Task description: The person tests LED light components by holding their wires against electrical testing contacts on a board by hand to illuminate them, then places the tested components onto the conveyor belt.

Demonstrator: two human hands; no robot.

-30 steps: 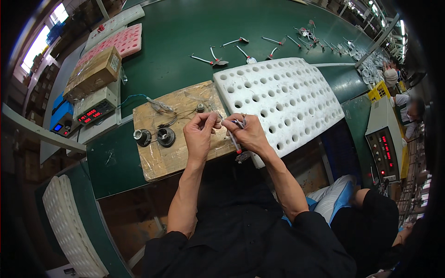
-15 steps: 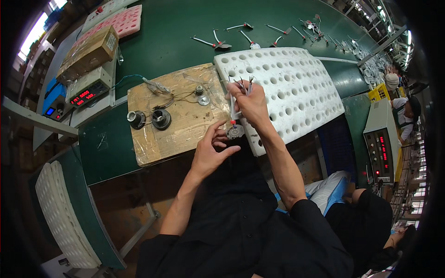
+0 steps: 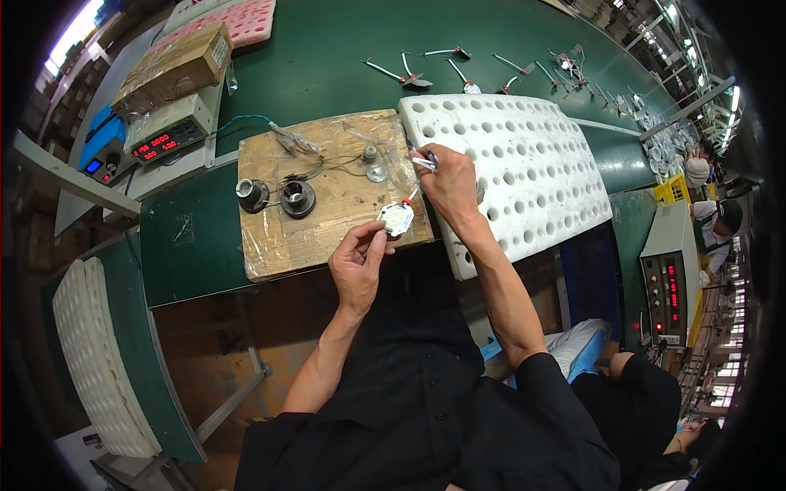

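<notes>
Above the near edge of a tape-covered brown board (image 3: 344, 237), my left hand (image 3: 357, 266) pinches the rim of a small round LED lamp board (image 3: 398, 219) between thumb and fingers. Its pale face with a yellowish centre is turned up. A red piece sits where its white cable begins. My right hand (image 3: 452, 184) is closed on the cable's far end, over the left edge of a white foam tray (image 3: 536, 168) full of holes; thin wire ends (image 3: 422, 163) stick out past the fingers. On the brown board stand two black lamp sockets (image 3: 298, 200) and a smaller fitting (image 3: 374, 166), joined by wires.
Several cabled lamp pieces (image 3: 413, 80) lie along the green table (image 3: 327, 61) behind the tray. At left are a meter with red digits (image 3: 168, 135), a blue device (image 3: 102, 151) and a cardboard box (image 3: 176, 69). Another metered box (image 3: 667, 262) and co-workers are at right.
My left hand has gone from spread fingers beside the LED lamp board to a pinch on its rim. The board has turned face up and moved slightly left and up.
</notes>
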